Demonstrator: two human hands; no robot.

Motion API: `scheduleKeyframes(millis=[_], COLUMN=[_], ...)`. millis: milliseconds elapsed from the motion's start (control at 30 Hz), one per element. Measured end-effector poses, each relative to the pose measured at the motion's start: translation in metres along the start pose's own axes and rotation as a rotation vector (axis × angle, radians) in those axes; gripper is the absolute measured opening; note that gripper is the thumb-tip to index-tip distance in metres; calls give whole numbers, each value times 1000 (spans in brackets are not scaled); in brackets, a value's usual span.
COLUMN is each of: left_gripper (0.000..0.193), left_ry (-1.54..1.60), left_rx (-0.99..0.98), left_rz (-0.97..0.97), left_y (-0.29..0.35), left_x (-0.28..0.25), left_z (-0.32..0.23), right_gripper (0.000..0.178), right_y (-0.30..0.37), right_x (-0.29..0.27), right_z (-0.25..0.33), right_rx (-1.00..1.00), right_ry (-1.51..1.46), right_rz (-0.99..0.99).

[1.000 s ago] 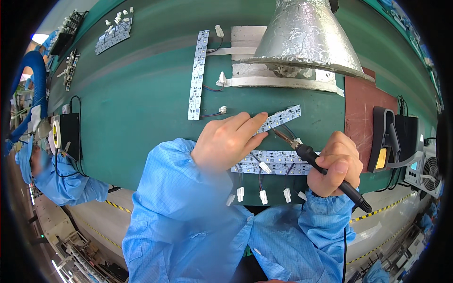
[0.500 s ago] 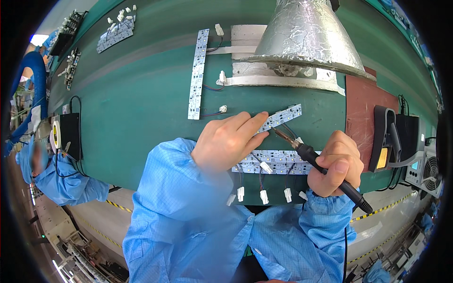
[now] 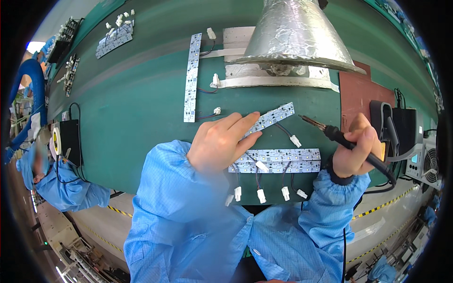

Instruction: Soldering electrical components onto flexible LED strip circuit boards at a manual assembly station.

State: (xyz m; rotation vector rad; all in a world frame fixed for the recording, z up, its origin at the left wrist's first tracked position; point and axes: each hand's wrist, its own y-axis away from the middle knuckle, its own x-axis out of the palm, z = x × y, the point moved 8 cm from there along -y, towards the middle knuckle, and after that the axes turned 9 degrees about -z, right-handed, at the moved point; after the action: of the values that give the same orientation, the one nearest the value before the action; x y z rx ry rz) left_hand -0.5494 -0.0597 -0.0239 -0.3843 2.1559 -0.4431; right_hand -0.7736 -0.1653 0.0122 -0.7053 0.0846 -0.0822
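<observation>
Free room left of the left hand [image 3: 218,144], foil-covered cone [image 3: 295,37] an obstacle ahead

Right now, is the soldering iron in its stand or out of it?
Out: the right hand grips the soldering iron, its bare tip pointing away from the black stand.

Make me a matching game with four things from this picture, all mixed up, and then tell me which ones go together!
Things:
1. Soldering iron
2. Big cone
3. Thick bendy hose
4. Slanted circuit strip

Clues:
A. Bright blue, at the picture's left edge
B. Partly under the left hand
C. Shiny silver, at the top of the picture
D. Held in the right hand

Right pairs: 1-D, 2-C, 3-A, 4-B
</observation>
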Motion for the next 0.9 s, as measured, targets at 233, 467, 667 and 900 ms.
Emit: scheduleKeyframes(millis=[233, 467, 667, 900], left_gripper=[38, 38, 39, 38], left_ry=[11, 15, 25, 11], left_rx=[-15, -16, -20, -22], left_rz=[0, 6, 2, 1], left_y=[1, 1, 1, 1], left_x=[1, 1, 3, 3], left_z=[1, 1, 1, 1], right_gripper=[44, 44, 44, 45], right_y=[1, 1, 1, 1], right_x=[5, 10, 9, 9], right_z=[-4, -2, -3, -3], right_rx=[41, 83, 90, 77], right_ry=[15, 35, 47, 41], right_rz=[24, 24, 23, 31])
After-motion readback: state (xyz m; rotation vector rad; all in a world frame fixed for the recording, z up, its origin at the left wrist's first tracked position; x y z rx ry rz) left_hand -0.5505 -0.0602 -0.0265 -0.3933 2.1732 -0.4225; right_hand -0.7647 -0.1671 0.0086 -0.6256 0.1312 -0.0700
